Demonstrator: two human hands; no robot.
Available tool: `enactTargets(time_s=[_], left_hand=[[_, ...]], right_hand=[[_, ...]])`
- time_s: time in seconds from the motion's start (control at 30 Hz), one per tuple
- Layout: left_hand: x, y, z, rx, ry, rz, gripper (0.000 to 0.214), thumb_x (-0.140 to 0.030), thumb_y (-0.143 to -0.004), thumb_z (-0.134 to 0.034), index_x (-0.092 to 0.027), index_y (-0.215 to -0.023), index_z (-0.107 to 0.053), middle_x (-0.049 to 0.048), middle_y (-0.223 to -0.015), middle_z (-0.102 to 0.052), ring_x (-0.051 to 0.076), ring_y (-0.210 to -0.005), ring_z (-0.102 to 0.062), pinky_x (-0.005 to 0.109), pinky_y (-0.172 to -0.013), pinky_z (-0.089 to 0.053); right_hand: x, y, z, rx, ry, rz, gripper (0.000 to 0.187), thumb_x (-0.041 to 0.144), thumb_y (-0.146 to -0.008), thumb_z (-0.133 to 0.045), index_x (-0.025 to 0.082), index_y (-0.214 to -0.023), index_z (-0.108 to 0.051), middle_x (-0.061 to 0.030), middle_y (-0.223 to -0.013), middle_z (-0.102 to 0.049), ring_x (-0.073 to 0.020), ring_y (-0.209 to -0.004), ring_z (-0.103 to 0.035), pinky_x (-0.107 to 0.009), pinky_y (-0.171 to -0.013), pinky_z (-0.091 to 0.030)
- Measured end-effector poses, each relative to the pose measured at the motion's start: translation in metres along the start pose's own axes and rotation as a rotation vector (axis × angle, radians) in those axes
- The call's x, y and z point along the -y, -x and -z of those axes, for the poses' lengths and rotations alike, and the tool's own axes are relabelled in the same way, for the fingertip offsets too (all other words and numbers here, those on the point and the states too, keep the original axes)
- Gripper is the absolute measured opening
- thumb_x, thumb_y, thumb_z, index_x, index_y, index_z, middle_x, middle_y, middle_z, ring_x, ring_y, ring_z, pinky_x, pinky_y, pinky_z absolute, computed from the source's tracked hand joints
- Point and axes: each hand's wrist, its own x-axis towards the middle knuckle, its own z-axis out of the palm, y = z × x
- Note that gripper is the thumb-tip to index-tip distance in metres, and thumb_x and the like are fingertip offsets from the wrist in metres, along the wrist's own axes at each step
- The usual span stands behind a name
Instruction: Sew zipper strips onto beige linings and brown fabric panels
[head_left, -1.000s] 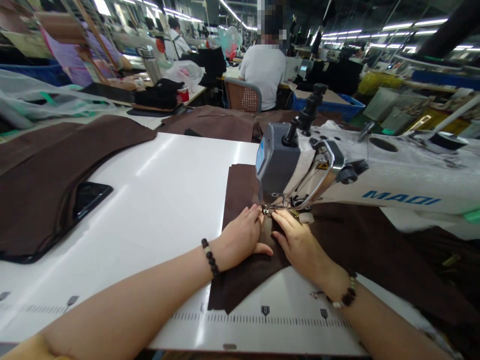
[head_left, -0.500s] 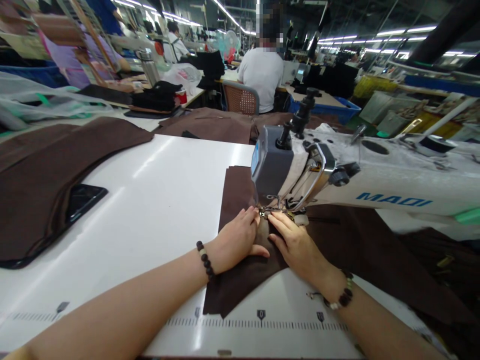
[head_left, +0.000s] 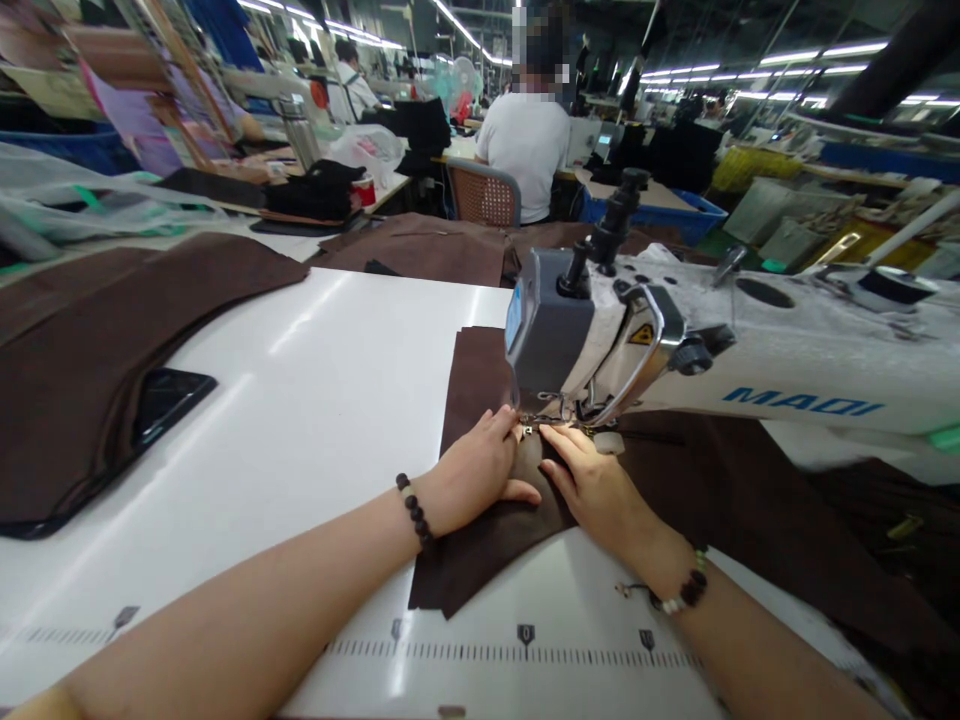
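Observation:
Dark brown fabric (head_left: 480,375) lies under the head of a sewing machine (head_left: 551,320) and spreads off to the right beneath its arm. My left hand (head_left: 480,470) rests flat on the cloth just left of the presser foot (head_left: 529,425), thumb stretched out to the right. On the other side, my right hand (head_left: 600,485) presses the cloth with its fingers extended, their tips close to the foot. Both hands are open and hold the cloth down without gripping it. The needle itself is hard to make out behind the machine's guard.
A stack of brown fabric pieces (head_left: 150,330) lies at the left of the white table (head_left: 345,380). More brown cloth (head_left: 427,250) lies along the far edge. A ruler scale (head_left: 465,652) runs along the front. Ahead, a person in a white shirt (head_left: 523,150) sits facing away.
The brown fabric has slid slightly away from me under the presser foot; its near edge sits a little farther off. Both hands stay flat beside the foot. The view has shifted slightly.

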Motion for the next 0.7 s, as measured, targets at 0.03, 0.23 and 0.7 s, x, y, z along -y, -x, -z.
enactTargets(time_s=[0.03, 0.23, 0.7], left_hand=[[0.001, 0.000, 0.000, -0.006, -0.001, -0.003, 0.074, -0.059, -0.064, -0.062, 0.000, -0.108, -0.053, 0.0224, -0.116, -0.053, 0.030, -0.119, -0.042, 0.038, -0.098, -0.040], [0.003, 0.000, -0.001, -0.011, 0.001, -0.009, 0.073, -0.059, -0.065, -0.062, -0.001, -0.108, -0.053, 0.0222, -0.119, -0.051, 0.029, -0.120, -0.041, 0.039, -0.101, -0.036], [0.014, 0.010, 0.031, 0.115, -0.012, -0.055, 0.029, -0.030, -0.087, -0.052, -0.009, -0.107, -0.056, 0.0114, -0.114, -0.056, 0.021, -0.106, -0.053, 0.034, -0.095, -0.041]], right_hand=[[0.000, 0.000, 0.000, -0.001, -0.002, 0.000, 0.035, 0.027, -0.089, -0.037, 0.020, -0.122, -0.046, -0.0074, -0.124, -0.051, -0.0212, -0.115, -0.047, -0.048, -0.099, -0.035], [0.000, -0.001, 0.000, -0.001, 0.024, -0.008, 0.034, 0.027, -0.089, -0.038, 0.020, -0.121, -0.047, -0.0079, -0.122, -0.053, -0.0213, -0.110, -0.051, -0.047, -0.098, -0.037], [0.008, -0.013, 0.082, 0.545, -0.098, 0.077, 0.026, 0.023, -0.087, -0.043, 0.021, -0.103, -0.064, -0.0023, -0.088, -0.068, -0.0150, -0.077, -0.064, -0.024, -0.071, -0.049]])
